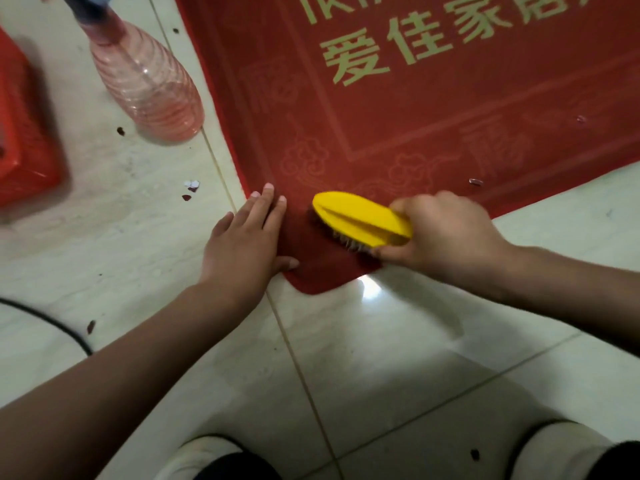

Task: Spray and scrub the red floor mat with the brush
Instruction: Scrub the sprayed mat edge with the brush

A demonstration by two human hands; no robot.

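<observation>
The red floor mat (398, 109) with pale green lettering lies on pale tiles, one corner pointing toward me. My right hand (446, 233) grips the rear end of a yellow scrub brush (356, 216), whose bristles sit on the mat near that corner. My left hand (246, 237) lies flat with straight fingers, pressing the mat's left edge and the tile beside it. A pink ribbed spray bottle (149, 81) stands on the tiles left of the mat, untouched.
A red plastic object (24, 133) sits at the far left edge. A black cable (52, 323) crosses the tiles at lower left. Small scraps of debris dot the floor. My white shoes (207, 455) show at the bottom.
</observation>
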